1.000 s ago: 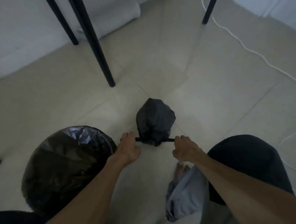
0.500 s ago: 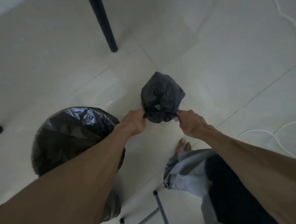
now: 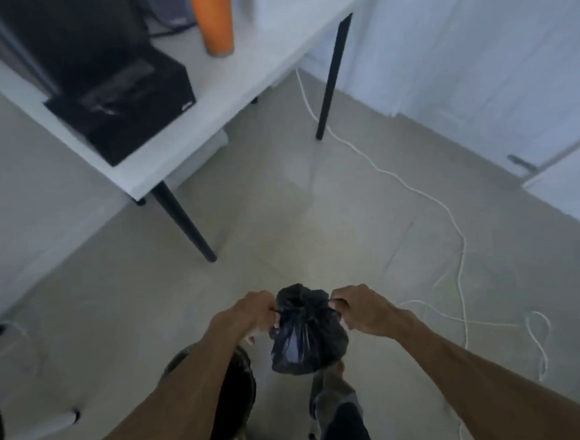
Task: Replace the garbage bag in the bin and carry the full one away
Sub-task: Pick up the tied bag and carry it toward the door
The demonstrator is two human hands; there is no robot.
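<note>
Black plastic lines the bin (image 3: 237,400), which sits low at the left of centre, mostly hidden under the left forearm. Further left, a white table (image 3: 238,82) stands on thin black legs; it carries a black box (image 3: 126,104) near its front edge and an orange bottle (image 3: 214,19) further back.

The left hand (image 3: 254,313) is closed, pinching one side of the neck of the full garbage bag (image 3: 306,332). The bag is small, black and bunched at the top, and hangs between the two hands, clear of the pale tiled floor (image 3: 283,237). It is just to the right of the bin and above the person's foot (image 3: 331,382) and grey trouser leg. The right hand (image 3: 360,311) is closed too, its fingers gripping the other side of the bag's neck.

Ahead of the bag the floor is bare up to the nearest table leg (image 3: 188,227). To the right, a white cable (image 3: 454,229) runs from behind the far table leg across the tiles and loops near the right forearm. White walls and a door edge close off the right side.
</note>
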